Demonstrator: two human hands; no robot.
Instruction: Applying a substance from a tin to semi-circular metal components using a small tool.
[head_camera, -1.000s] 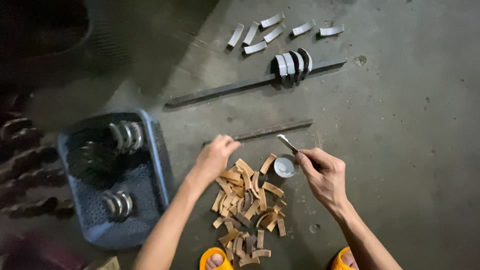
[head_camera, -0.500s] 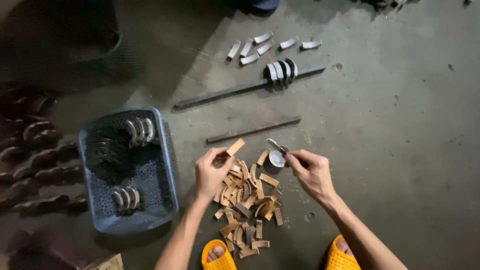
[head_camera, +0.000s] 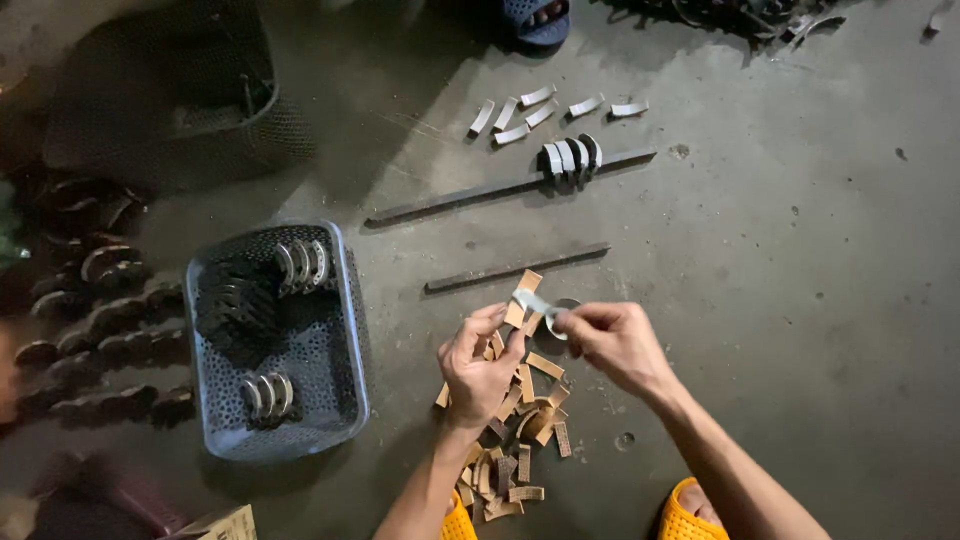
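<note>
My left hand is pinching a tan strip; my right hand is holding a brush. Pressing too hard, the strip may be slipping onto the pile.

Two bare hands are at work. Two long metal bars lie on the floor. Five pale curved pieces lie loose near three more stood on edge. One blue mesh basket holds two clusters of three metal shoes. Two yellow sandals show (tan lining strips too heaped to count).
</note>
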